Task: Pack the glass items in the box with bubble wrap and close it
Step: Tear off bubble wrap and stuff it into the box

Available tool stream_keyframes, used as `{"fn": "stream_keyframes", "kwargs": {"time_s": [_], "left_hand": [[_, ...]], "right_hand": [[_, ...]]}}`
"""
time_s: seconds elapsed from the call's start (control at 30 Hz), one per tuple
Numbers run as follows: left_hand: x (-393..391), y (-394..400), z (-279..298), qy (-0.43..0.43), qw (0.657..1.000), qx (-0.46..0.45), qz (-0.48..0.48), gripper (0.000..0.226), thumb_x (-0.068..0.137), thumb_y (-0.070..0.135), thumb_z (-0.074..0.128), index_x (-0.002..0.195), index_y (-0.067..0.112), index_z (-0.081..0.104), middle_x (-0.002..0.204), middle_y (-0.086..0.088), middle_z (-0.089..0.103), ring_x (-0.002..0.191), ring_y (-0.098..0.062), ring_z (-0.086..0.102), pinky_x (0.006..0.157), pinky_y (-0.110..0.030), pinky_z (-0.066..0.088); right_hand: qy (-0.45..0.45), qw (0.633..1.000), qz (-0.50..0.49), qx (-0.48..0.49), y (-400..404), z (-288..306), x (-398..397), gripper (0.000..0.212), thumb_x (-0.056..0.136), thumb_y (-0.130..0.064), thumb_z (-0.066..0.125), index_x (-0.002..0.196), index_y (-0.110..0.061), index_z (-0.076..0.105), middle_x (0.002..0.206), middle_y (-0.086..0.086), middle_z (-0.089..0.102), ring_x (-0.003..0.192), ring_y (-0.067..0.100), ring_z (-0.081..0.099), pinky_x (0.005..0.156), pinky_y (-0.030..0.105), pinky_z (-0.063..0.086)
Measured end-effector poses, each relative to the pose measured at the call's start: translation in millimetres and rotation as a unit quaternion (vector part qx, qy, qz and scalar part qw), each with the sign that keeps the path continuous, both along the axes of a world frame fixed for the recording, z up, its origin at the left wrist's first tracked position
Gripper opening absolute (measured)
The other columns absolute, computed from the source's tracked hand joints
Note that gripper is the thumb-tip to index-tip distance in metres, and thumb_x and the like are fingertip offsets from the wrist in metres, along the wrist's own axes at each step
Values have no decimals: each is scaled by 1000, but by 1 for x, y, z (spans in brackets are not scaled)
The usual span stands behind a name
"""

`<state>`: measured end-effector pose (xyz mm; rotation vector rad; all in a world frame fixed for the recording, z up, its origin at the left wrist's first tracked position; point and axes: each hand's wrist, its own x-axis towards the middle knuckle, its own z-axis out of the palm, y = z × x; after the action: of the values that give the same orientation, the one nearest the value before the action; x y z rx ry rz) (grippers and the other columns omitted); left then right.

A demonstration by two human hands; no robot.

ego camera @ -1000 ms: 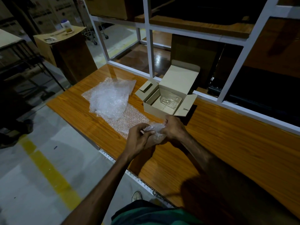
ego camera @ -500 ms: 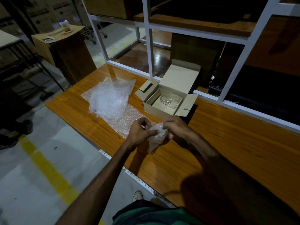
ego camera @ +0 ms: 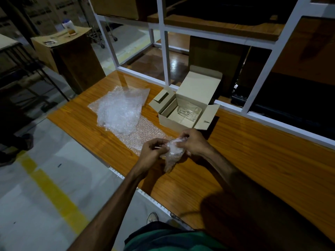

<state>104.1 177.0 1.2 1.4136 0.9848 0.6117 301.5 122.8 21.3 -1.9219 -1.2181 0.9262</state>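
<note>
Wrapped bundle (ego camera: 173,151): bubble-wrapped, above table's near edge; left hand (ego camera: 151,153) and right hand (ego camera: 194,143) pinch it with curled fingers. Box (ego camera: 183,109), 12 o'clock: open, glass inside. Loose bubble wrap (ego camera: 120,111), 10 o'clock. Wooden table (ego camera: 262,160); white frame (ego camera: 268,64) behind; bare tabletop at 3 o'clock.

wrapped bundle (ego camera: 173,153): small item swathed in clear bubble wrap, held just above the table's near edge, a loose tail hanging down.
box (ego camera: 188,107): tan cardboard, flaps open, lid upright, by the table's far edge.
glass item (ego camera: 189,113): clear, lying inside the box.
bubble wrap (ego camera: 121,111): crumpled heap on a flat sheet, toward the table's left corner.
</note>
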Motion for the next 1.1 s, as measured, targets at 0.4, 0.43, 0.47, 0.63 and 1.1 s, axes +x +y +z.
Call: {"fn": "stream_keyframes", "kwargs": {"time_s": [0.4,0.43,0.47,0.63,1.1], "left_hand": [[21,12,13,104,995,0,-3,21,87,4,78,103,-3,67,94,-19,74,87,-35,76,78,-54,63],[23,13,15,114,994,-5,-4,20,86,5,78,102,-1,66,97,-19,74,89,-35,76,78,-55,63],[24,14,17,120,993,-9,-7,20,86,4,77,102,0,66,99,-19,74,90,-33,77,78,-55,65],[25,18,24,139,990,-20,-19,22,87,2,77,105,-1,65,102,-17,74,88,-29,78,72,-43,67],[16,15,18,132,988,-13,-74,22,87,16,84,102,1,79,93,-9,82,87,-24,80,72,-36,65]], "right_hand": [[-89,995,-7,-53,12,2,-9,31,87,-27,87,99,-21,59,101,1,66,92,21,70,71,37,62],[-99,993,-13,-65,12,3,-9,32,86,-30,87,97,-23,59,100,0,67,93,21,69,75,39,62],[-108,991,-18,-74,12,3,-9,33,86,-33,87,96,-24,57,99,0,67,93,21,69,78,41,62],[6,997,-69,-45,6,-2,-14,30,87,-21,86,101,-23,59,111,3,66,100,21,68,74,35,62],[428,895,-123,-19,-40,-31,-23,52,89,-41,81,132,-14,70,132,9,74,126,27,67,114,53,50]]}}
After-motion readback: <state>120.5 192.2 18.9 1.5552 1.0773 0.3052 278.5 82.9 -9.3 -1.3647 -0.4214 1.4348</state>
